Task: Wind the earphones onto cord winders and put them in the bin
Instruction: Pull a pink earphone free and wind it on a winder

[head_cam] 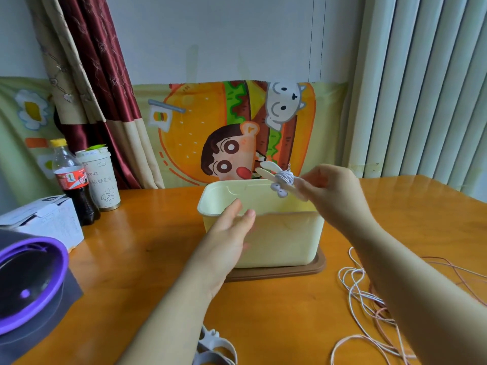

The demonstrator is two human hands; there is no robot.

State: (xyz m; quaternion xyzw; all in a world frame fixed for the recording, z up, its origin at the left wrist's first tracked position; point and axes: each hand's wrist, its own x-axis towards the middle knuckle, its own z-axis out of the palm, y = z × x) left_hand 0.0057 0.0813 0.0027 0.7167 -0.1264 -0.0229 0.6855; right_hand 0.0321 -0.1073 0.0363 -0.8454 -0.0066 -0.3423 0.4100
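Right hand (334,192) fingertips pinch one cord winder (266,172) wrapped with one set of earphones (285,177), above one cream bin (290,238); left hand (229,233), fingers straight, against its near wall; two loose cords (369,301), white and pink, on table (158,246).

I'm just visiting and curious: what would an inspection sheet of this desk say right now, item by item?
Surface: glossy orange wooden table.
Job's things: pale yellow bin standing on a brown tray; cord winder wound with an earphone, held over the bin's opening; spare winders at the near edge.
Clutter: cola bottle, paper cup, white box, purple-rimmed black object, all at left.
Hands: left hand open at the bin's near wall; right hand pinches the cord winder.
Cables: loose white and pinkish earphone cords tangled on the table at right.
Surroundings: red-and-beige curtain, cartoon cloth, white ribbed panel.
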